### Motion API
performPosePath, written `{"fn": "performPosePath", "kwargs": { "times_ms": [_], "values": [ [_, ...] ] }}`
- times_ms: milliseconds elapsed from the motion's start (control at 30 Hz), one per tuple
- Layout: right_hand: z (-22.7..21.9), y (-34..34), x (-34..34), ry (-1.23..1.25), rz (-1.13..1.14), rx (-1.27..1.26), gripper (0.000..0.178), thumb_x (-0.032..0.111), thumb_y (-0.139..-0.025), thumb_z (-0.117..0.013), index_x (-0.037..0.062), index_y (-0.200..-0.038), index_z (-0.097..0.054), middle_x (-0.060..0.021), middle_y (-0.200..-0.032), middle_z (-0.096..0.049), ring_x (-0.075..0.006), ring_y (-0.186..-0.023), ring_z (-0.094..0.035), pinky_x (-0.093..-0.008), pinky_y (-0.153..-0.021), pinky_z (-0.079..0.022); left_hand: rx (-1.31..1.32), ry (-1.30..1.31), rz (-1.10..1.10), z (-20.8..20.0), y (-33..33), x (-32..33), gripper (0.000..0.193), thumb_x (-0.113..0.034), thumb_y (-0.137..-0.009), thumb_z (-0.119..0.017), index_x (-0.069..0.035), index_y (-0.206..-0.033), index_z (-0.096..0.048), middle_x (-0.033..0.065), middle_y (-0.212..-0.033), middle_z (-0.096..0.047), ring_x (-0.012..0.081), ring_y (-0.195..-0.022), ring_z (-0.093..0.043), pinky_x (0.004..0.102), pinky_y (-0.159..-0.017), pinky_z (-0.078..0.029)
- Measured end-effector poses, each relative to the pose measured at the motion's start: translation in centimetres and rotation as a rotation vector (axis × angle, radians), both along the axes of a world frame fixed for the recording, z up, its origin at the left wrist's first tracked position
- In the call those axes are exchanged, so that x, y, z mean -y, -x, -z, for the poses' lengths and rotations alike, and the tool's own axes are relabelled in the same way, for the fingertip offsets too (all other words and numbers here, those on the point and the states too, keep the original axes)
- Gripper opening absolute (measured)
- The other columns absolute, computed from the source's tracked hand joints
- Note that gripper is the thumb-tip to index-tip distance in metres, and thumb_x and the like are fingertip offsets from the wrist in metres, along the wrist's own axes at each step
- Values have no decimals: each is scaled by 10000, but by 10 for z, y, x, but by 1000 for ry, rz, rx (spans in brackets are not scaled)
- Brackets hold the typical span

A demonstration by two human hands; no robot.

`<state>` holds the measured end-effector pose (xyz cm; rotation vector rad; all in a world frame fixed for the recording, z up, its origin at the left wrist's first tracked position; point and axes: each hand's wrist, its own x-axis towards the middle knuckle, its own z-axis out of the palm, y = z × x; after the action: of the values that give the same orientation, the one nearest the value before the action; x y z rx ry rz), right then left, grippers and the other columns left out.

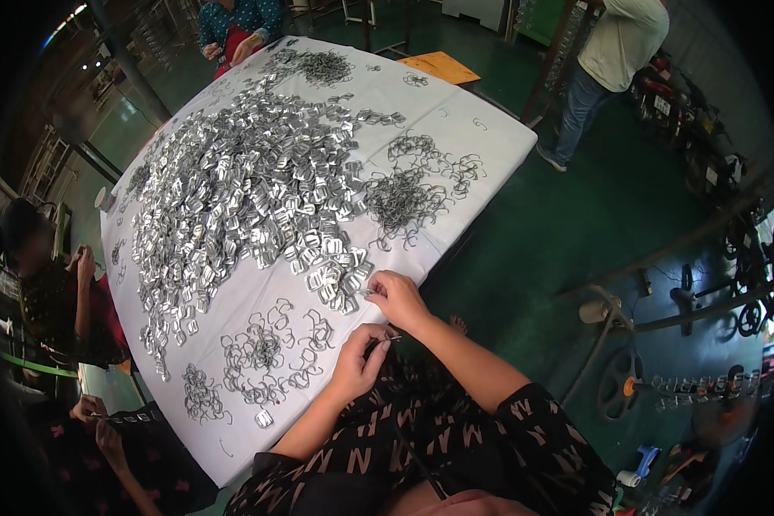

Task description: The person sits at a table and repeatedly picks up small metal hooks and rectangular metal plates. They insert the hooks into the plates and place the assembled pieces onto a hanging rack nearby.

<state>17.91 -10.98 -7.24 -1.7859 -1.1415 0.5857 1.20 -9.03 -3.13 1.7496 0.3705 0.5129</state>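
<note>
My left hand [359, 361] is closed at the table's near edge, fingers pinched around a small metal piece [395, 338] whose exact shape is too small to tell. Just beyond it, my right hand [396, 297] reaches to the near right end of a large heap of silvery metal buckles [258, 172]. Its thumb and fingertips are pinched on a buckle [364, 292] there. Left of my left hand lie loose bent wire hooks [262, 353], with a single buckle [264, 419] beside them. Another pile of wire hooks [402, 202] lies beyond my right hand.
A white-covered table [482, 129] bears everything. More hooks [325, 67] lie at its far end. Co-workers' hands show at the left [84, 262], lower left [103, 426] and far side [245, 47]. A person [611, 60] stands at right; a metal frame [611, 318] stands nearer.
</note>
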Motion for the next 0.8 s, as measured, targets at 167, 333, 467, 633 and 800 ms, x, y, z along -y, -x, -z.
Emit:
{"fn": "performPosePath", "kwargs": {
  "times_ms": [167,333,467,633,800],
  "values": [
    [-16,4,38,-87,12,-486,105,12,-841,-689,-57,-918,-671,-47,-788,-684,-71,-692,-616,-217,-635,-497,-42,-50,-82,7,0,-1,67,-14,-929,-533,4,-987,-506,109,-983,-643,170,-947,-590,297,-879,-449],
    [-30,15,66,-192,93,-492,110,21,-836,-690,-44,-924,-689,-70,-780,-691,-94,-703,-642,-234,-622,-507,-62,-54,-180,23,-5,5,115,-37,-866,-611,-15,-955,-542,125,-870,-625,285,-802,-592,351,-747,-467],
    [-33,21,74,-231,112,-399,122,20,-825,-704,-46,-927,-691,-73,-821,-671,-102,-717,-640,-229,-628,-501,-45,-160,-233,27,-9,11,138,-71,-839,-647,-30,-936,-557,123,-824,-600,305,-730,-548,375,-706,-444],
    [-41,31,73,-209,161,-451,86,-37,-811,-691,-53,-895,-690,-42,-877,-614,-90,-764,-582,-217,-689,-466,-104,-229,-258,23,-6,12,106,-45,-838,-642,-20,-924,-583,106,-843,-632,250,-790,-594,330,-723,-467],
    [-35,26,78,-281,151,-425,54,-42,-831,-673,-56,-881,-657,-57,-903,-598,-102,-788,-590,-224,-698,-480,-38,-168,-227,16,-2,13,124,-76,-817,-669,-25,-907,-599,137,-870,-641,340,-817,-593,408,-756,-468]
  ]
}}
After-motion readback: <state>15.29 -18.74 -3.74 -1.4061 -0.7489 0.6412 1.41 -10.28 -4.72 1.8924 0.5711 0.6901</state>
